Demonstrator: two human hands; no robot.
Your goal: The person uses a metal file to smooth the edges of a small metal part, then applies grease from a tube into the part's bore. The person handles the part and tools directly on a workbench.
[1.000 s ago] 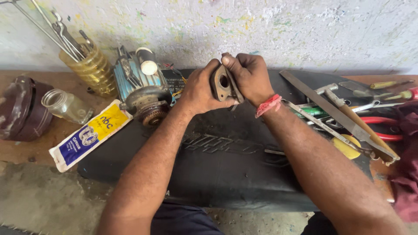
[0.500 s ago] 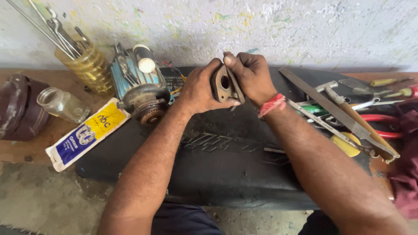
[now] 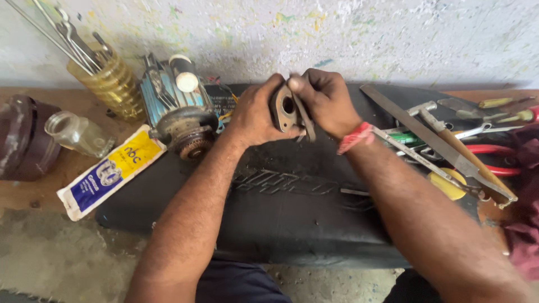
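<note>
My left hand (image 3: 255,115) grips a small brown metal flange with a round hole (image 3: 284,108), held upright above a black rubber mat (image 3: 292,224). My right hand (image 3: 325,101) holds a thin flat metal blade (image 3: 305,120) pressed against the face of the flange. A red thread band (image 3: 355,137) circles my right wrist. Both hands meet over the far middle of the mat.
A blue electric motor (image 3: 177,106) sits left of my hands, beside a yellow jar of rods (image 3: 109,84), a glass jar (image 3: 78,133), a dark round part (image 3: 22,137) and a yellow-blue sachet (image 3: 109,171). Right: a long file (image 3: 438,143), hammer (image 3: 421,109), screwdrivers (image 3: 499,115), red-handled pliers (image 3: 494,160).
The hands stay in the same place; the blade in my right hand has shifted slightly along the flange's face. The view has tilted a little.
</note>
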